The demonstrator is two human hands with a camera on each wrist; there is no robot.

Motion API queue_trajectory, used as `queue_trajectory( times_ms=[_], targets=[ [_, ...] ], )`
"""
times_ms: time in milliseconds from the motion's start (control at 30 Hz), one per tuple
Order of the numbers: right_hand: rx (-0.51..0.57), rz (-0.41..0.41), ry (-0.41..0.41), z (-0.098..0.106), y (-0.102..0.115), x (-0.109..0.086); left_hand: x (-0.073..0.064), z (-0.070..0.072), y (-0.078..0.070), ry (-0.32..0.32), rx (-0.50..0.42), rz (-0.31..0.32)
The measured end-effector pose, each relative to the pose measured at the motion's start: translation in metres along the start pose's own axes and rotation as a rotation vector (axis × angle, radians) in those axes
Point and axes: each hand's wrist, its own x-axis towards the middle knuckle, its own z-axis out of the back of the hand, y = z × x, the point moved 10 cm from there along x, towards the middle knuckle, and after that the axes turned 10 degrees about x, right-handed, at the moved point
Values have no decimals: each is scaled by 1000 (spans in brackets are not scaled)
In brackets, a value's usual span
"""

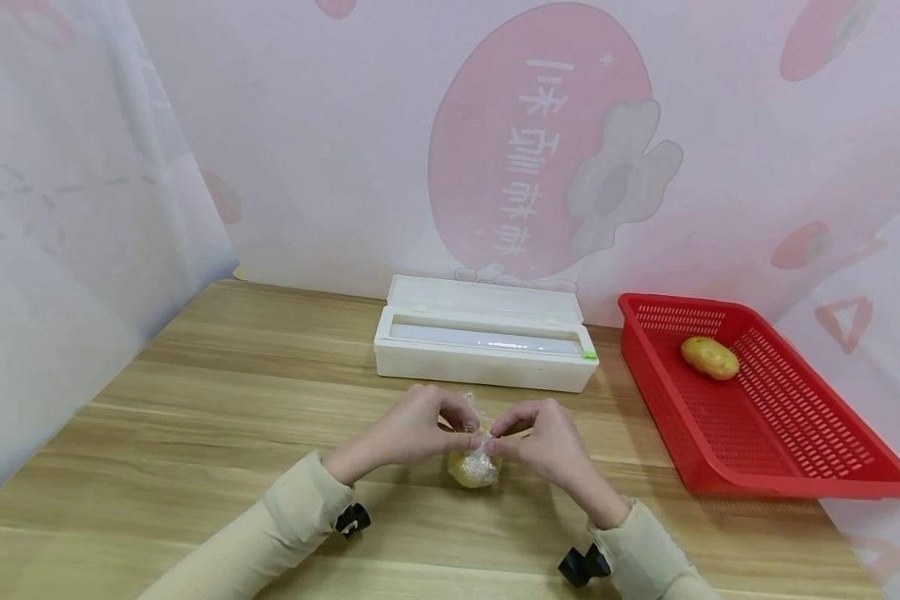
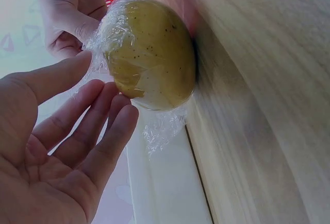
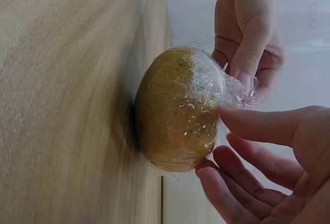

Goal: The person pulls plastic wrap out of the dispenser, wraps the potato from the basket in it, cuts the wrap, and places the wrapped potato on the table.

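A potato (image 1: 465,477) covered in cling film (image 3: 206,77) rests on the wooden table. The film is bunched over its top, and a loose crumpled end (image 2: 165,128) sticks out on the far side. My left hand (image 1: 420,427) pinches the gathered film from the left between thumb and fingers. From the opposite side my right hand (image 1: 543,442) does the same, its fingertips close to the left ones. The wrist views show the potato's spotted skin (image 2: 154,49) through the film.
Behind the hands stands a white cling film box (image 1: 487,371), its lid (image 1: 487,300) raised and a roll (image 1: 487,339) inside. To the right, a red plastic basket (image 1: 708,454) holds another potato (image 1: 710,358). Printed cloth (image 1: 330,167) hangs behind the table (image 1: 217,400).
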Motion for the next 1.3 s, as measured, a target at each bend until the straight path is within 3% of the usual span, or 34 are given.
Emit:
queue_trajectory(
  times_ms=[400, 767, 933, 1133, 1300],
  targets=[
    [76, -15, 12, -3, -2, 0, 0, 5, 11, -106, 3, 61],
    [49, -1, -9, -2, 0, 0, 0, 4, 13, -127, 20, 79],
    [22, -2, -31, 0, -1, 0, 0, 3, 8, -107, 53, 46],
    [-4, 36, -43, -1, 1, 0, 0, 2, -4, -74, 118, -64],
    [-11, 45, -47, -1, 1, 0, -1, 0, -6, -64, 120, -68]
  ],
)
